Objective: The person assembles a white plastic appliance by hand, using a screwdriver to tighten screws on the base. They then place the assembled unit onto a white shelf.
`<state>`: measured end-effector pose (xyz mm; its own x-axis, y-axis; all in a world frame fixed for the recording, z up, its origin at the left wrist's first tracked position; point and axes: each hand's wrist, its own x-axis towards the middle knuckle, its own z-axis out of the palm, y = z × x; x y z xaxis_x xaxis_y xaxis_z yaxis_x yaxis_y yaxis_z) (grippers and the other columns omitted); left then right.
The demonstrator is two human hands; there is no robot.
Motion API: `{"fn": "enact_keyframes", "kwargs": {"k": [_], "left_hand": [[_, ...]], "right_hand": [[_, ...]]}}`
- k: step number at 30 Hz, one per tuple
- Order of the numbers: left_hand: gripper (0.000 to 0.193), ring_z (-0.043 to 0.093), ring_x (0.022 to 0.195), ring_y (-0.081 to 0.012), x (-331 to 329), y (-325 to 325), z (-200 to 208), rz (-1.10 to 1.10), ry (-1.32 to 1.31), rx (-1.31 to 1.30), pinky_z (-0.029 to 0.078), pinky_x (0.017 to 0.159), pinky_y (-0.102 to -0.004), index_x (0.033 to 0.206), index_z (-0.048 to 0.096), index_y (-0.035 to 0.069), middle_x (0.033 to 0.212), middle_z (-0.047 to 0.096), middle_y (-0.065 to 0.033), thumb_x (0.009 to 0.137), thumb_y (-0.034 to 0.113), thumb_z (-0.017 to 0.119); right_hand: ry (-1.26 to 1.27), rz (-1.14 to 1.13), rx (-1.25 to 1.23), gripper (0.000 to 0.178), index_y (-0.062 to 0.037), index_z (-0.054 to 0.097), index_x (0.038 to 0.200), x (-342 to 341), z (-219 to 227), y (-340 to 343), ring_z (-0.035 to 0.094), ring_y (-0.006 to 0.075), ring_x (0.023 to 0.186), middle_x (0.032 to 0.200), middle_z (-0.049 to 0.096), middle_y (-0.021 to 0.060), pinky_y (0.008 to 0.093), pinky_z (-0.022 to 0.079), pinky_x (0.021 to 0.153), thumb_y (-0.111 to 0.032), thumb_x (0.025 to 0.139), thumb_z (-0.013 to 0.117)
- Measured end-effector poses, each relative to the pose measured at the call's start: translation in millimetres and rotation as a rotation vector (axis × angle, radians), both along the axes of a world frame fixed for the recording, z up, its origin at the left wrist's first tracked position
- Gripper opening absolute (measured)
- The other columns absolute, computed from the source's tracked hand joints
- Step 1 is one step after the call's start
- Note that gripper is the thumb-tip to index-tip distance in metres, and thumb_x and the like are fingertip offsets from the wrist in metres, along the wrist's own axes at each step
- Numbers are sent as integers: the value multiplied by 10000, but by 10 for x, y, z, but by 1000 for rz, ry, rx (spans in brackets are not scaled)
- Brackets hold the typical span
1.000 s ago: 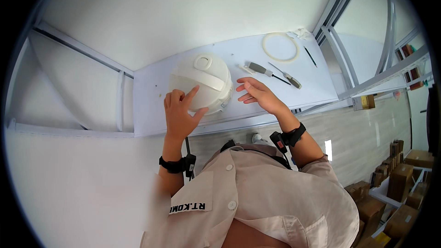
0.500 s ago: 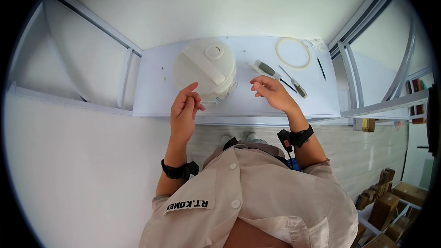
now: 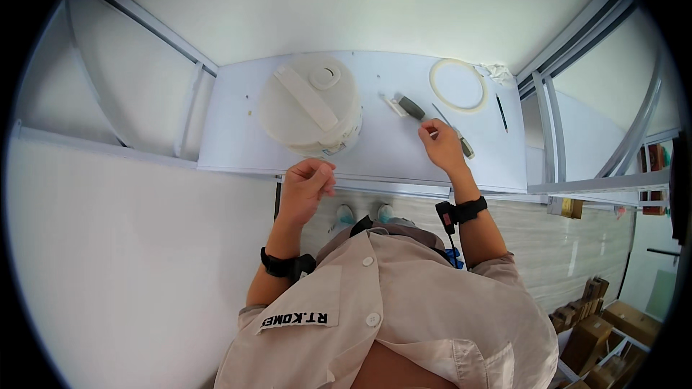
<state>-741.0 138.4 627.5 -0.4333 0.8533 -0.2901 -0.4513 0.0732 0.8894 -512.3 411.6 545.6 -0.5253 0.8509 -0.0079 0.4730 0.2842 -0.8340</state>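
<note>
A white round cooker (image 3: 306, 101) with a flat handle bar across its lid stands on the left of the white table (image 3: 393, 162). My left hand (image 3: 306, 189) hangs just in front of the cooker, near the table's front edge. Its fingers are curled in, and nothing shows in them. My right hand (image 3: 442, 147) is over the tools, fingers closed; whatever may be in them is hidden. Beside it lie a thick grey handle (image 3: 411, 107), a small white piece (image 3: 394, 106) and a screwdriver (image 3: 467, 148), its middle partly covered by the hand.
A cream sealing ring (image 3: 431, 85) lies at the back right, beside crumpled white tissue (image 3: 499, 73) and a thin black pen-like stick (image 3: 502, 113). Grey metal frames (image 3: 549, 130) flank the table. Cardboard boxes (image 3: 585, 340) stand low on the right.
My left hand has come back from the cooker toward the table edge, its fingers curling in. My right hand has moved right over the tools and closed. The view has shifted slightly.
</note>
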Motion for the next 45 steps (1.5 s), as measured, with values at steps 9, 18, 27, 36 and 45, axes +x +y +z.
{"fn": "enact_keyframes", "kwargs": {"k": [9,18,27,36,45], "left_hand": [[149,689,823,-116,371,148,45,-29,26,-119,585,713,-256,1145,717,26,1026,768,-90,1027,114,691],[118,726,1026,-151,407,1,-139,27,-6,-109,597,751,-279,1076,693,73,1039,753,-55,972,28,725],[227,708,1007,-158,441,96,-164,66,-32,-152,574,806,-290,1179,692,23,1059,744,-78,979,109,755],[128,663,889,-107,481,469,-391,-22,-268,-8,581,780,-277,1111,703,70,1057,716,-36,1037,175,707],[183,689,1016,-168,800,1199,-87,63,-503,3,608,927,-317,1193,641,59,1175,698,-78,1068,191,659]], "right_hand": [[-211,-24,255,351,-74,683,1193,115,-429,279,680,403,1060,1139,683,195,488,556,917,-216,878,741],[-423,15,168,404,-100,664,1276,-109,-359,404,680,392,1108,1192,685,181,487,553,940,-274,917,730],[-407,41,220,316,-89,659,1211,-80,-490,580,700,402,1046,1169,683,183,503,565,889,-265,953,708],[297,113,-193,262,-46,560,1196,242,651,243,698,203,909,1125,678,125,332,546,765,-63,975,699],[870,398,-305,285,-40,557,1183,469,1027,-203,691,237,1103,1257,654,194,364,582,911,75,954,682]]}}
